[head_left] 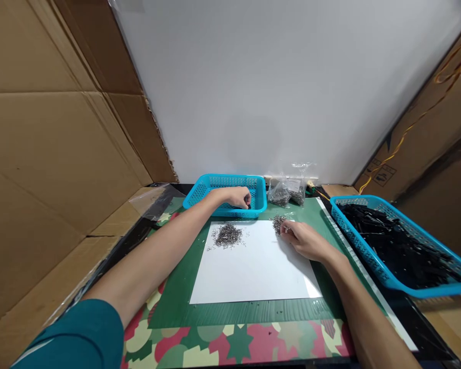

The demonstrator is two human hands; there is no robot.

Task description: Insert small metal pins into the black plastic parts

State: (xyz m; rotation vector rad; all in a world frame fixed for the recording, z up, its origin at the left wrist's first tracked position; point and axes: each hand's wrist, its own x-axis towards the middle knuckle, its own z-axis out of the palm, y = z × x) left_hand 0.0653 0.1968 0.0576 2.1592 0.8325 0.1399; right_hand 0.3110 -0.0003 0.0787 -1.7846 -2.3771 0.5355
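The left arm reaches up past the left side of the white sheet of paper point(249, 279), elbow nearly straight, a teal sleeve point(80, 338) around its upper part. The left hand point(238, 196) is beyond the sheet's far edge, inside a blue basket point(230, 178), knuckles up and fingers curled down toward a few black pieces point(249, 206); whether they grip one, I cannot tell. The right forearm comes in from the sheet's near right, and the right hand point(305, 240) hangs over its right part, wrist bent inward. Its thumb and fingers draw together at a small pile of metal bits point(277, 223) by the sheet's far right corner; I cannot tell whether a bit is pinched between them. A larger heap of metal bits point(228, 235) lies on the sheet's far left part, with strays around it.

Under the sheet is a green mat point(176, 302), and on the near side shows a camouflage-like cover point(200, 356) in red, green and cream. Beyond the sheet's far right corner stand clear bags point(279, 197) of metal bits. Well to its right sits a second blue basket point(386, 277), full of black parts point(399, 246). A pale panel point(246, 102) rises behind the sheet, with cardboard point(61, 138) on both sides and a yellow-orange wire point(399, 146) running down the right one.
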